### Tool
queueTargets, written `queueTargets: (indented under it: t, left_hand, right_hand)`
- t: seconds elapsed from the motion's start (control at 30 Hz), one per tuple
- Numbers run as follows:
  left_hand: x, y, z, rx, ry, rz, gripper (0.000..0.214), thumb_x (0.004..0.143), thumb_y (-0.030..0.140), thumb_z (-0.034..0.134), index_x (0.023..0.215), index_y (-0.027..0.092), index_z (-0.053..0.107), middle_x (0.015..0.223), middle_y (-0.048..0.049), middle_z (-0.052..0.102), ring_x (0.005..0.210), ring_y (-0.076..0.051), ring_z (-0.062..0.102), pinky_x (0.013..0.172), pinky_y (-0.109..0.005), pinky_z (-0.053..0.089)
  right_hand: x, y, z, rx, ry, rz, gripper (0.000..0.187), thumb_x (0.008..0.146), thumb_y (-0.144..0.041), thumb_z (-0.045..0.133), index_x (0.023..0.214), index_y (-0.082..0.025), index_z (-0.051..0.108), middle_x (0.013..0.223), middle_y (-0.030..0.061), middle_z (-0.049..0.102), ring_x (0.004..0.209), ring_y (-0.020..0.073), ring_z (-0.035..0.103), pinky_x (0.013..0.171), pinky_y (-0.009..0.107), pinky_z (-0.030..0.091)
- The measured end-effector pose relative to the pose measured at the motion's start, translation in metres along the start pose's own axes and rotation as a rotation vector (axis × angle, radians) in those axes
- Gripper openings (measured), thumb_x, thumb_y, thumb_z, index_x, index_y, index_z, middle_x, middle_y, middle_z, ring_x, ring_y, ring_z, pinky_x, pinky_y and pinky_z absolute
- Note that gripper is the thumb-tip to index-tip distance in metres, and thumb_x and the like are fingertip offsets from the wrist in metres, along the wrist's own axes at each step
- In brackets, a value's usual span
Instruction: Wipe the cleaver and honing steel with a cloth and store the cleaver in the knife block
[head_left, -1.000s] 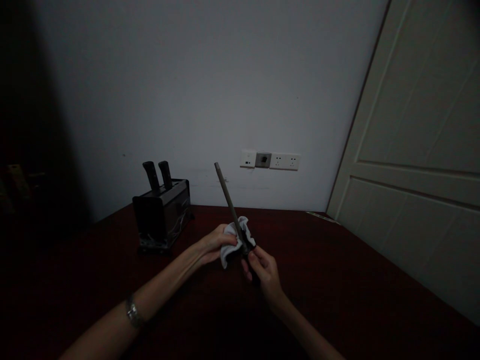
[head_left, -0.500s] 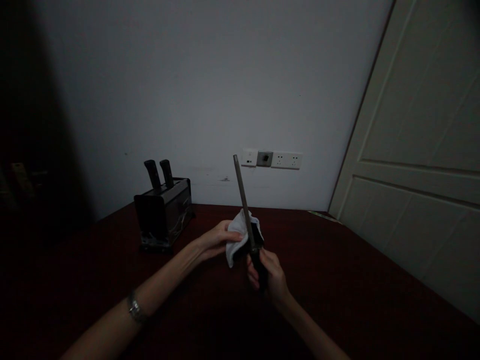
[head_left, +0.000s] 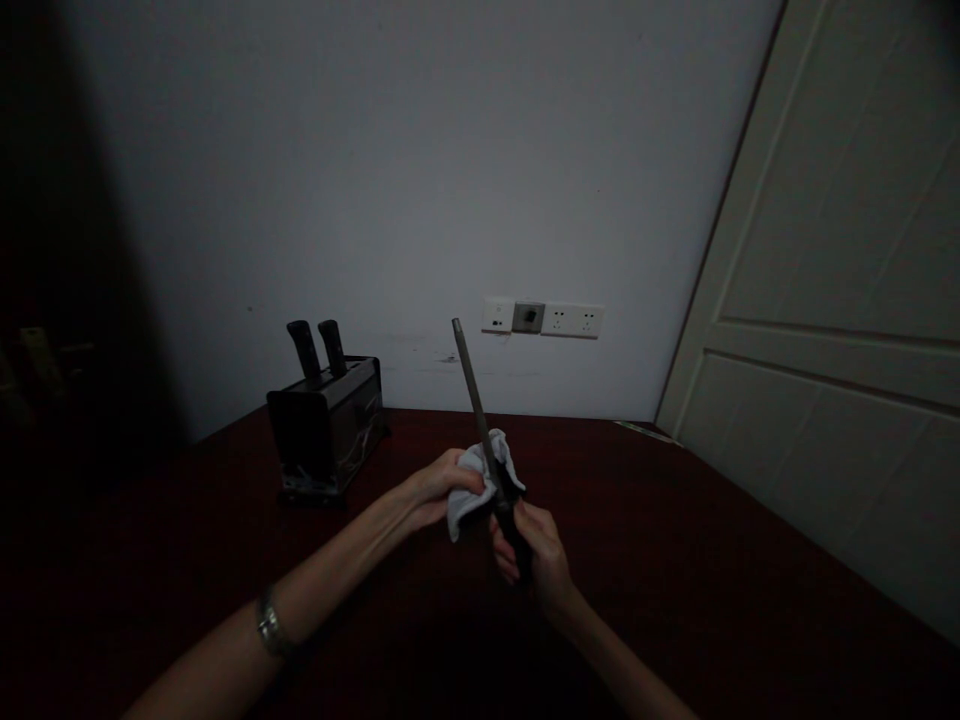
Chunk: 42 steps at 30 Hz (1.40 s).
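Note:
My right hand is closed round the dark handle of a long grey sharpening rod, which points up and slightly left over the dark red table. My left hand pinches a white cloth wrapped against the lower end of the rod, just above the handle. A metal watch sits on my left wrist.
A dark knife block with two black handles sticking up stands at the table's back left. White wall sockets sit on the grey wall behind. A pale panelled door fills the right side. The left edge is in deep shadow.
The rod swung from leaning left to nearly upright, then tilted slightly left again. The cloth hand rose a little along the rod and came back down near the handle.

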<state>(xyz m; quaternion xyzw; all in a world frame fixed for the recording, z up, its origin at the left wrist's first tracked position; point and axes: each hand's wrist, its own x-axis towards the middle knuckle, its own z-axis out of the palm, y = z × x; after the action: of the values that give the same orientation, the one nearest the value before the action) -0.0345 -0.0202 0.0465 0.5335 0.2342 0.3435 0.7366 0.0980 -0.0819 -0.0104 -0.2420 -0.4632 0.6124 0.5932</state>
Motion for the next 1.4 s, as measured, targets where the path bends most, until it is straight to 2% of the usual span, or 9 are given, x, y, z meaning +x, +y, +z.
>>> queueTargets:
  t: [0.3,0.43,0.5,0.6,0.77,0.9,1.17,1.3,1.4]
  left_hand:
    - [-0.001,0.005,0.009,0.071,0.141,-0.003,0.019,0.046,0.006,0.057,0.063,0.005,0.062,0.056,-0.0049,0.060,0.047,-0.011,0.052,0.047,-0.022,0.041]
    - [-0.003,0.010,0.012,0.079,0.210,0.004,0.017,0.047,0.003,0.056,0.062,0.004,0.063,0.058,-0.0053,0.061,0.051,-0.009,0.053,0.050,-0.019,0.039]
    - [-0.005,0.012,0.013,0.078,0.201,0.009,0.018,0.047,0.003,0.056,0.063,0.004,0.063,0.060,-0.0056,0.062,0.053,-0.010,0.054,0.052,-0.019,0.040]
    - [-0.007,0.014,0.013,0.082,0.210,0.029,0.017,0.048,0.004,0.058,0.064,0.005,0.063,0.059,-0.0052,0.062,0.051,-0.010,0.054,0.052,-0.020,0.041]
    - [-0.005,0.012,0.011,0.100,0.298,0.071,0.017,0.046,0.005,0.058,0.062,0.008,0.062,0.056,-0.0031,0.061,0.048,-0.010,0.053,0.048,-0.020,0.040]
    - [-0.005,0.012,0.006,0.151,0.238,0.094,0.018,0.047,0.007,0.059,0.065,0.007,0.062,0.057,-0.0030,0.060,0.048,-0.010,0.051,0.046,-0.019,0.037]
    - [-0.005,0.018,-0.011,0.080,0.099,0.162,0.028,0.054,0.016,0.075,0.077,0.007,0.063,0.069,-0.0038,0.062,0.059,-0.009,0.055,0.058,-0.020,0.041]
    - [-0.006,0.010,0.000,0.077,-0.003,0.120,0.026,0.055,0.017,0.075,0.076,0.006,0.063,0.068,-0.0050,0.063,0.059,-0.010,0.056,0.058,-0.021,0.041]
    - [-0.006,0.000,0.014,0.059,0.023,0.100,0.023,0.058,0.017,0.072,0.077,0.007,0.064,0.069,-0.0064,0.064,0.058,-0.012,0.057,0.058,-0.023,0.043]
  right_hand:
    - [0.002,0.001,0.000,0.085,-0.074,-0.054,0.031,0.073,-0.044,0.060,0.070,-0.014,0.054,0.041,-0.0068,0.043,0.029,0.0031,0.030,0.029,0.016,0.023]
    - [0.007,0.000,0.001,-0.087,0.006,-0.074,0.025,0.070,-0.034,0.066,0.074,-0.017,0.048,0.042,-0.0087,0.046,0.029,0.0042,0.036,0.029,0.015,0.027]
    - [0.010,-0.001,0.000,-0.135,0.044,-0.105,0.029,0.069,-0.035,0.068,0.081,-0.018,0.048,0.045,-0.0071,0.052,0.032,0.0071,0.043,0.032,0.017,0.034]
    - [0.013,-0.004,-0.003,-0.196,0.130,-0.142,0.031,0.065,-0.038,0.070,0.071,-0.017,0.047,0.050,-0.0033,0.058,0.041,0.0097,0.052,0.042,0.021,0.043]
    - [0.015,-0.005,-0.006,-0.280,0.261,-0.231,0.028,0.062,-0.036,0.073,0.065,-0.016,0.053,0.052,-0.0029,0.057,0.046,0.0082,0.049,0.045,0.019,0.038]
    - [0.012,-0.006,-0.007,-0.256,0.191,-0.211,0.028,0.066,-0.040,0.068,0.067,-0.015,0.057,0.055,-0.0010,0.057,0.043,0.0081,0.045,0.039,0.020,0.034]
    - [0.008,-0.007,-0.006,-0.153,0.130,-0.226,0.032,0.077,-0.043,0.056,0.070,-0.012,0.060,0.050,-0.0017,0.049,0.042,0.0074,0.039,0.037,0.020,0.029]
    - [0.008,-0.006,-0.007,-0.147,0.162,-0.214,0.034,0.074,-0.045,0.058,0.062,-0.013,0.057,0.047,-0.0022,0.048,0.039,0.0070,0.038,0.036,0.019,0.029]
    - [0.008,-0.005,-0.008,-0.191,0.229,-0.232,0.037,0.072,-0.046,0.060,0.054,-0.015,0.052,0.045,-0.0019,0.048,0.039,0.0074,0.040,0.037,0.019,0.031]
